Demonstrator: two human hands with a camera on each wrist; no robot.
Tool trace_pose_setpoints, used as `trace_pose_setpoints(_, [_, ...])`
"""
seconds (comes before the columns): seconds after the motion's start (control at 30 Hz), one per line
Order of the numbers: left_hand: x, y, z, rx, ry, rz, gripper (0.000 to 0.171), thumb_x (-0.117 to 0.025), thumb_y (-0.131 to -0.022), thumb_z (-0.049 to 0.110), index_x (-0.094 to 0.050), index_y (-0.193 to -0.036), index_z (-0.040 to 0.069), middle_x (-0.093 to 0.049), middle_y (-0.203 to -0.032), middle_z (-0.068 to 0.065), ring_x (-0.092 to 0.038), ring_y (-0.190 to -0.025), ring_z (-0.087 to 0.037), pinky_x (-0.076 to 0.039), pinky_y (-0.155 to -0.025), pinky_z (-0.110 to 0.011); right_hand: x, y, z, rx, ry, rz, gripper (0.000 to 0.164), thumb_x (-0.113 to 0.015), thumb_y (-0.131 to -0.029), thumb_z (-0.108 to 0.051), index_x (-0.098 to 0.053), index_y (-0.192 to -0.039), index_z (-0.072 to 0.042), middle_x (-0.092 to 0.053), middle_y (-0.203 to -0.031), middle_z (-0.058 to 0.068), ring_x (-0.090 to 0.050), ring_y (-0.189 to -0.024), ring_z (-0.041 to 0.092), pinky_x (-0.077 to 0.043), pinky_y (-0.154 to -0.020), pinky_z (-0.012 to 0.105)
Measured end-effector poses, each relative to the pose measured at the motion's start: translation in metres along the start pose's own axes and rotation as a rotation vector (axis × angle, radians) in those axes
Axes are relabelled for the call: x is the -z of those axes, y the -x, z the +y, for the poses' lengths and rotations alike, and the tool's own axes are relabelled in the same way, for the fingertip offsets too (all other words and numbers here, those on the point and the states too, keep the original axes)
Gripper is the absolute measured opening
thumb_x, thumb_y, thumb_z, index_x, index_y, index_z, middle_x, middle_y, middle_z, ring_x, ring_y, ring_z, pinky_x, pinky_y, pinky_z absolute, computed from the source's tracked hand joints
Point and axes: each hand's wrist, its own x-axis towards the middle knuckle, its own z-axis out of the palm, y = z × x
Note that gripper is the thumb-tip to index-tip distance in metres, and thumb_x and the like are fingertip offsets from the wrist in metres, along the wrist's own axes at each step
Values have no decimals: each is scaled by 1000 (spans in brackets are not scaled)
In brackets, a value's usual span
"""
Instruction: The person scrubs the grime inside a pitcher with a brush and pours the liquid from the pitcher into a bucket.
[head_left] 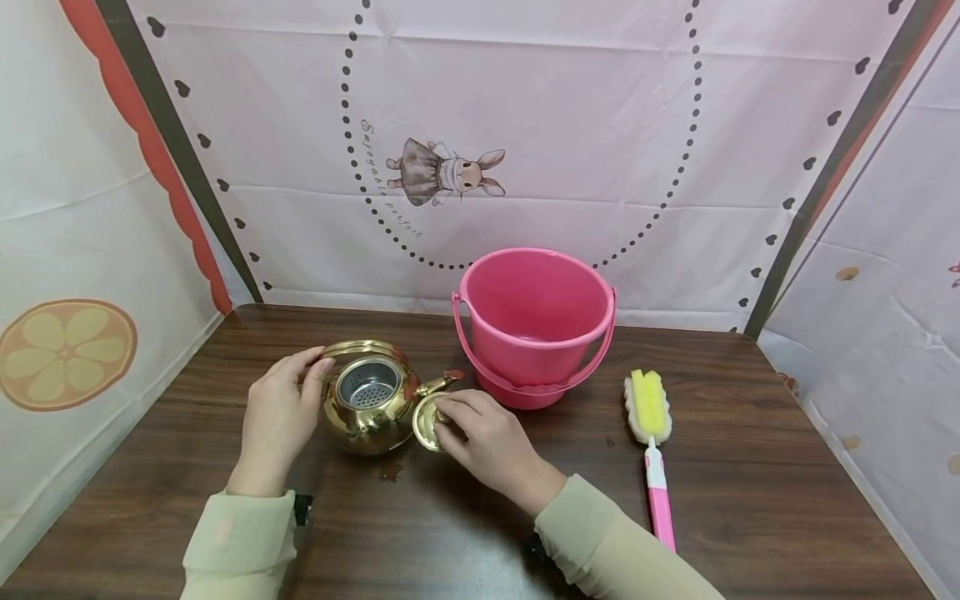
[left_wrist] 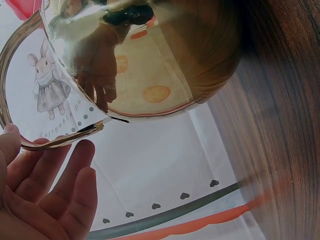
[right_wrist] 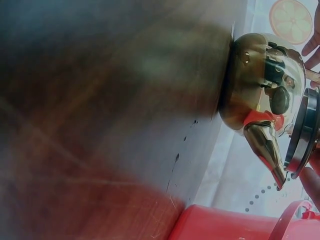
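A shiny gold teapot (head_left: 367, 433) stands upright on the table, its spout (head_left: 437, 384) pointing right. Its mouth is uncovered, showing a perforated metal strainer (head_left: 368, 385) inside. With thumb and fingers, my left hand (head_left: 279, 412) holds the left side of the hoop handle (left_wrist: 65, 140), which stands raised over the pot. My right hand (head_left: 491, 442) pinches the round gold lid (head_left: 426, 423) by its knob, largely covered by the fingers. In the right wrist view the lid (right_wrist: 302, 135) is off the pot, tilted near the spout tip.
Behind and to the right stands a pink bucket (head_left: 525, 354) with its handle hanging down in front. A yellow-and-white sponge brush (head_left: 650, 408) with a pink handle lies at the right. Small wet spots (head_left: 391, 473) mark the wood in front of the teapot.
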Motion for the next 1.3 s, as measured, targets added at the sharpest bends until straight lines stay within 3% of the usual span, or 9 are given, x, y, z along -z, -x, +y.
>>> trace_pose_setpoints(1.3, [-1, 0, -1, -5, 4, 10, 33, -54, -97, 23, -64, -117, -2, -66, -107, -24, -63, -95, -41, -48, -80, -56, 9, 10, 9, -58, 11, -62, 23, -73, -78, -14, -71, -99, -7, -68, -97, 2, -64, -91, 13, -53, -80, 22])
